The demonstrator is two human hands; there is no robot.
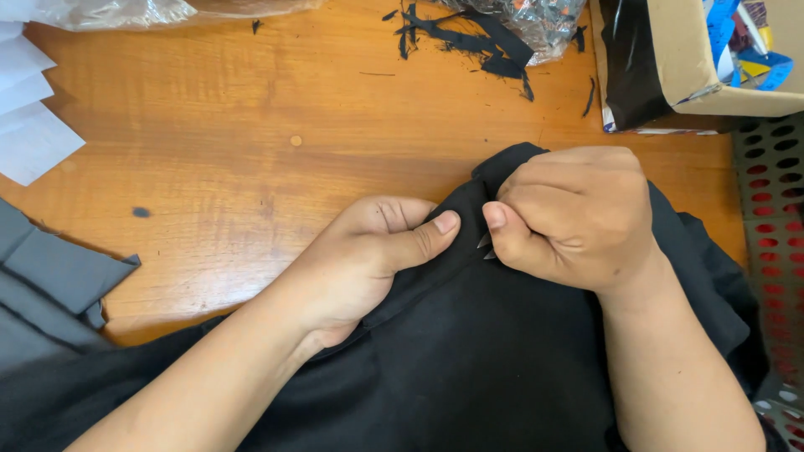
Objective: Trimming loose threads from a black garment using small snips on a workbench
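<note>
Pinching a folded edge of black fabric [469, 360] on the table [209, 151], my left hand [368, 251] grips it thumb over fingers; my right hand [569, 213] is fisted around small snips [485, 244], whose tips touch the cloth. Soft, limp, light; I judge it best held at the fold, which runs diagonally, lower left to upper right.

A glossy orange-brown wooden tabletop [251, 125] carried black fabric [469, 360] at six o'clock, grey cloth [42, 285] at eight, white paper sheets [29, 125] at ten, black fabric scraps [477, 38] at twelve, and a cardboard box [695, 59] at two.
</note>
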